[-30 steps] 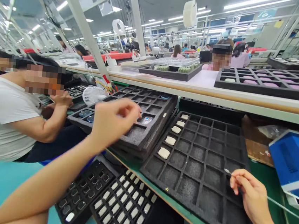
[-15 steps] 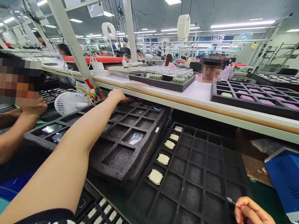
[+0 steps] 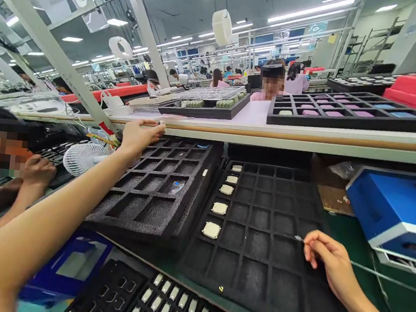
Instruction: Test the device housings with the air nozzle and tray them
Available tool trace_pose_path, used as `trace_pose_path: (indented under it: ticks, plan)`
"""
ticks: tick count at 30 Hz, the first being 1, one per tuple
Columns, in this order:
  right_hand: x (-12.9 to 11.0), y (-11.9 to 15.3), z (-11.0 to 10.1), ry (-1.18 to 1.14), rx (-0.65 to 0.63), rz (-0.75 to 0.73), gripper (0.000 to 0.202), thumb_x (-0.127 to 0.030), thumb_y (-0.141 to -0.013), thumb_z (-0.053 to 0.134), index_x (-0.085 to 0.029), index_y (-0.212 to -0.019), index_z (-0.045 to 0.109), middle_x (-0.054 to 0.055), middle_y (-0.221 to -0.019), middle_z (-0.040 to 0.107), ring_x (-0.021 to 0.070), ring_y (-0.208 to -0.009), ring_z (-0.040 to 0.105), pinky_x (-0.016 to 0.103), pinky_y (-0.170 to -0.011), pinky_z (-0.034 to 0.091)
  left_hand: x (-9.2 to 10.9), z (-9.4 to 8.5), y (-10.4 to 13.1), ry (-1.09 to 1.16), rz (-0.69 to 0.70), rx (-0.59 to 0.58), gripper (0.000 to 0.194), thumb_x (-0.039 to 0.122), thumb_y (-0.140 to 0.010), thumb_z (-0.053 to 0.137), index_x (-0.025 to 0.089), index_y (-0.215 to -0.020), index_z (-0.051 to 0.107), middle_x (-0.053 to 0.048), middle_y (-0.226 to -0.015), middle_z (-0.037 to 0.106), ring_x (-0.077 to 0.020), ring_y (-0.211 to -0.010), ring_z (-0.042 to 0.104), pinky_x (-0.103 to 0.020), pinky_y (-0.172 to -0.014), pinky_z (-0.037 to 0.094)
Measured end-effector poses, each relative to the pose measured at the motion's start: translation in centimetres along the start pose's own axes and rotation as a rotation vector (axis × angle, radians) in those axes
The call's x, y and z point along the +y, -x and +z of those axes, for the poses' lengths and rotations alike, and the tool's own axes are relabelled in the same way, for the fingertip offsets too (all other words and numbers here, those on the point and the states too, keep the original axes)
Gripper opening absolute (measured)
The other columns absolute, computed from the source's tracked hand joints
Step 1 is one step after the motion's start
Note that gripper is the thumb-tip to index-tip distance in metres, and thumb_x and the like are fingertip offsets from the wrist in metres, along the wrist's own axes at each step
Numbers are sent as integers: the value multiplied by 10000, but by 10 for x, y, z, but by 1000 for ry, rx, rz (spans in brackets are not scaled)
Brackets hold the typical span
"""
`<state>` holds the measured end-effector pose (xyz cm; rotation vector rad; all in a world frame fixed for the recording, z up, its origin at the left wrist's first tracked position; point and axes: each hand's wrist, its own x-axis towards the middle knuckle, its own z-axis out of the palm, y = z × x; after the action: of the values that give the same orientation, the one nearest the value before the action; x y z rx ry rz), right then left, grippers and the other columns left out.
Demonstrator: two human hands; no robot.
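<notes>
My left hand point(image 3: 140, 134) reaches far forward to the front edge of the raised shelf point(image 3: 269, 132), its fingertips pinched on a small pale part point(image 3: 162, 123). Below my arm lies a stack of black foam trays point(image 3: 151, 214) holding one clear piece point(image 3: 177, 187). My right hand point(image 3: 326, 260) holds a thin tool point(image 3: 298, 239) with a metal tip and a cord trailing right. It hovers over the right side of a second black foam tray point(image 3: 257, 259), which has several cream square parts point(image 3: 211, 230) in its left column.
A blue box point(image 3: 390, 208) stands at the right. A small white fan point(image 3: 82, 158) and a co-worker's hand point(image 3: 37, 171) are at the left. Trays of small parts point(image 3: 167, 304) sit low in front, and more black trays point(image 3: 344, 113) rest on the shelf.
My left hand went from above the left foam trays forward to the shelf's edge. The right hand kept the thin tool over the right tray.
</notes>
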<state>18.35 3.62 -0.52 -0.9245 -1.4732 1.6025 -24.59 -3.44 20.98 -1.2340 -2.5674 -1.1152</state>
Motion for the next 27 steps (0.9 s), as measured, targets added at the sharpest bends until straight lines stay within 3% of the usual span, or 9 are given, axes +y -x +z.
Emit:
trace_pose_path:
  ticks: [2,4,6,9,12,16,18,21,27]
  plan:
    - [-2,0,2,4,-11,-13,204,-345,-746,575,-154,-677,563,0,-483,544,93,-399,425,219,-424,309,31,3,59,211,32,-133,336,336,-869,428,125,-1126,481,-86,-1024,667,-168,-940,636,-348,-835,516]
    - [-5,1,3,6,-21,-36,175,-317,-734,560,-154,-670,559,-1,-476,548,92,-386,424,220,-419,304,60,10,121,798,-21,-399,372,349,-786,563,179,-1116,536,-82,-1105,651,-196,-958,643,-333,-844,520]
    - [-6,1,5,-1,-27,-57,145,-291,-714,545,-155,-664,554,-6,-470,552,88,-373,426,217,-412,303,84,23,173,1074,-78,-633,413,348,-731,640,219,-1116,567,-73,-1060,677,-207,-927,659,-295,-783,541]
    - [-7,1,7,-41,-19,-76,106,-257,-674,527,-156,-646,545,-19,-445,549,79,-347,415,204,-391,293,105,55,219,1295,-145,-921,428,360,-743,642,243,-1148,570,-74,-1042,690,-210,-944,658,-265,-755,543]
    - [-6,-1,6,-91,17,-125,84,-232,-645,506,-157,-629,541,-29,-423,542,73,-329,403,194,-374,291,111,107,229,1406,-142,-1025,433,348,-768,626,248,-1179,536,-74,-1067,684,-203,-947,657,-276,-795,525]
    - [-6,-2,5,-130,52,-189,75,-212,-639,491,-158,-609,532,-36,-406,529,71,-333,405,189,-373,311,102,187,221,1388,-131,-886,434,276,-750,659,207,-1152,510,-80,-1009,695,-207,-913,667,-328,-877,480]
    - [-7,0,5,-138,37,-199,74,-209,-650,497,-157,-612,532,-35,-412,533,71,-334,405,191,-372,310,93,214,218,1377,-182,-850,461,264,-750,661,201,-1175,494,-75,-995,696,-209,-916,668,-349,-910,459]
    - [-8,3,4,-143,12,-257,78,-203,-681,505,-154,-633,543,-27,-449,553,74,-357,424,201,-391,328,80,231,218,1380,-234,-929,523,271,-764,647,220,-1251,463,-79,-1022,690,-210,-941,662,-368,-947,432]
    - [-6,5,0,-113,-14,-330,78,-158,-728,496,-155,-693,565,-7,-542,610,80,-403,449,216,-425,353,77,232,223,1390,-196,-1136,386,259,-777,637,216,-1158,595,-75,-1038,688,-218,-977,647,-401,-980,410]
